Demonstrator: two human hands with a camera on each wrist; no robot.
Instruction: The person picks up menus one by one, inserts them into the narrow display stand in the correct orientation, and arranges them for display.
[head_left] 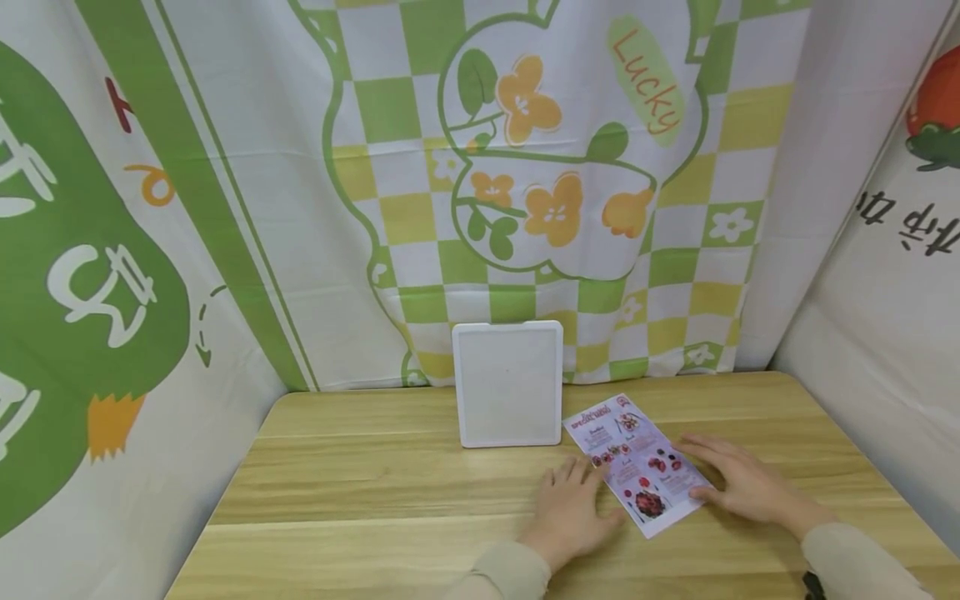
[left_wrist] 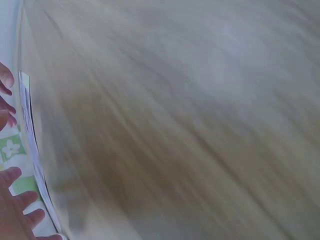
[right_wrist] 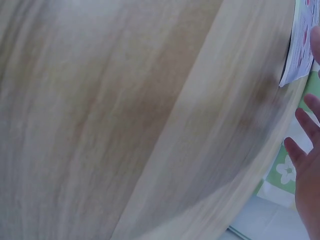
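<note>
A printed menu sheet [head_left: 637, 467] with food pictures and the heading "Special Menu" lies slanted on the wooden table. To its left is my left hand [head_left: 570, 510], fingers spread, the index fingertip at the sheet's left edge. My right hand [head_left: 750, 485] is on the other side, with its thumb and fingers spread along the right edge. Whether either hand presses on the paper cannot be told. The left wrist view catches the left hand [left_wrist: 15, 210] beside the sheet's thin edge [left_wrist: 35, 150]. Spread fingers of the right hand [right_wrist: 307, 160] show in the right wrist view.
A white rectangular panel with a raised frame [head_left: 508, 387] stands upright left of the menu sheet, toward the back of the table [head_left: 352, 492]. Behind the table hangs a green and yellow checked curtain [head_left: 555, 208]. Printed cloth walls [head_left: 885, 317] flank both sides. A small dark object [head_left: 812, 585] is by the right sleeve.
</note>
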